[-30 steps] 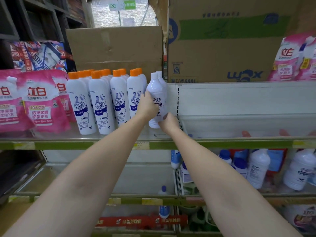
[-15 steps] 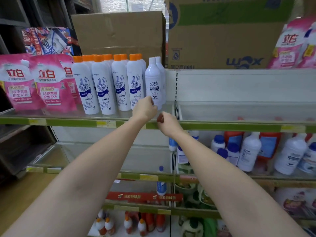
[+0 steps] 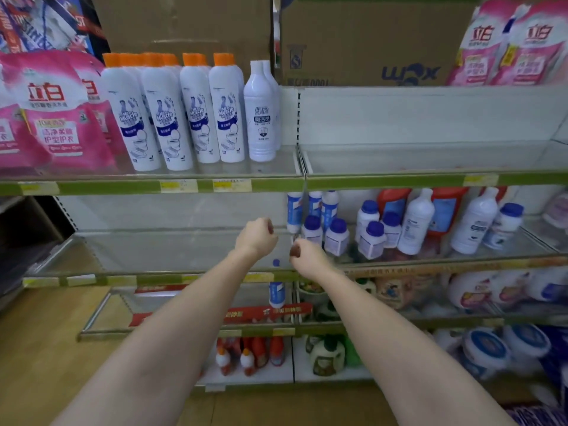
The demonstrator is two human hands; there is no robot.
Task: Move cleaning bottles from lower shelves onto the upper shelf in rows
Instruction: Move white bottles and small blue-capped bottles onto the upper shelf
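Both hands have dropped from the upper shelf since a second ago — they let go of the white bottle (image 3: 260, 118), which now stands on its own at the right end of the orange-capped row. Left hand (image 3: 256, 238) sits in front of the middle shelf, fingers curled loosely, holding nothing. Right hand (image 3: 307, 256) is just beside it and slightly lower, also loosely curled and empty. Neither touches a bottle.

Outward from the hands: the white bottle is upright on the upper shelf (image 3: 153, 186), touching or just beside the last orange-capped bottle (image 3: 226, 109), with a second white one right behind it. So that placement looks done. The right bay of the upper shelf is bare.

Next stock is low down — a blue-and-white bottle (image 3: 276, 292) stands on the shelf below the hands, and small blue-capped bottles (image 3: 336, 236) crowd the middle shelf just right of the right hand. Judging by the hands' drop, the next pick is likely one of these; which one I cannot tell.
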